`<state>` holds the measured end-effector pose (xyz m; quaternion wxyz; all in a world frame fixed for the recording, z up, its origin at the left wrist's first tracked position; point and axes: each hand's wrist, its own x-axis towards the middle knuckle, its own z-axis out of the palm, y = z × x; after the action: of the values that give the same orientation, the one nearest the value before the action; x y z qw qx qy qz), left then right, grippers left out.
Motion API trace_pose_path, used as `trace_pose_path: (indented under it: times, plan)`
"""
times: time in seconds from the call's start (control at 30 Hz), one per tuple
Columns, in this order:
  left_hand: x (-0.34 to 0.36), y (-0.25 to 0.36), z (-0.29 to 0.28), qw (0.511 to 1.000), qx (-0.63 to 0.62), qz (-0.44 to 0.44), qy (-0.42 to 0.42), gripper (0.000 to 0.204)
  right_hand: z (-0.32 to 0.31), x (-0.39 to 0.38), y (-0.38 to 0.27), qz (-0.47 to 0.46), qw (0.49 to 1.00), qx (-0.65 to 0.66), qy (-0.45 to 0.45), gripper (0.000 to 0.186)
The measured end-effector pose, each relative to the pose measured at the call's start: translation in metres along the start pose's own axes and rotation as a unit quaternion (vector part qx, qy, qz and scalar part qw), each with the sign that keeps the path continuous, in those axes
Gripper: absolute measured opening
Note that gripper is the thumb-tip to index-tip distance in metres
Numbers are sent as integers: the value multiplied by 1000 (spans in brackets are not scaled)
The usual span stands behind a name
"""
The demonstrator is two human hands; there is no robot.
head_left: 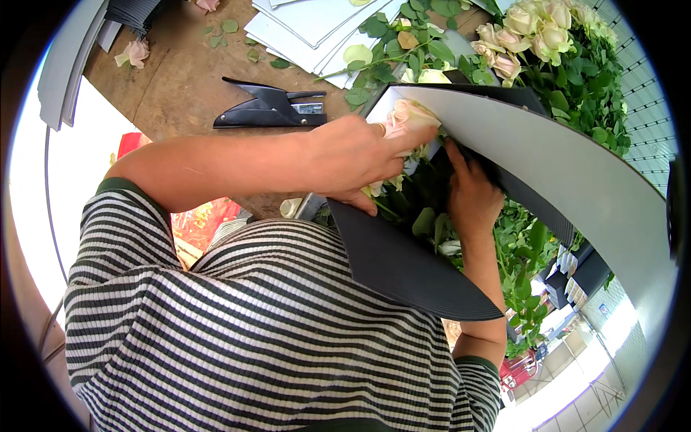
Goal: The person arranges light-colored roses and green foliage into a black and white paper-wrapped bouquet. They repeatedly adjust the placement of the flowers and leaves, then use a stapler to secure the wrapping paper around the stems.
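Black corrugated cardboard with a white inner face [561, 151] stands folded around a bunch of pale pink roses [410, 117], their stems and leaves in its dark middle. My left hand [363, 155] reaches across the rose heads, its fingers bent over them and its thumb at the top of the near black flap [396, 255]. Inside the fold, my right hand [475, 194] presses along the far black side, fingertips close to the blooms. Some of its fingers are hidden. The near flap covers part of my right forearm.
A black stapler [270, 106] lies on the brown worktable [173, 72]. White sheets [317, 32] are spread at the back beside loose leaves. More cream-pink roses [529, 36] stand at the upper right. Stacked boards [72, 65] rise at the left, near one loose pink rose [134, 52].
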<state>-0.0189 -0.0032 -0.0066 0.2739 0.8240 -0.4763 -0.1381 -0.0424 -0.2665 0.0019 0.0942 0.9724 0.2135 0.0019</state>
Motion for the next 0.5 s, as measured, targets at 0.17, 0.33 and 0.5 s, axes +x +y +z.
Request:
trace_pose_path:
  times: [0.17,0.33,0.5]
  plan:
    - [10,3,-14,993,-21,-84,-76,60,13,0,1,12,999,41,-4,56]
    - [8,-3,-13,992,-55,-83,-74,62,-44,-4,14,51,969,231,72,41]
    - [10,-4,-19,981,-97,-94,-140,70,-119,-6,20,32,818,514,254,35]
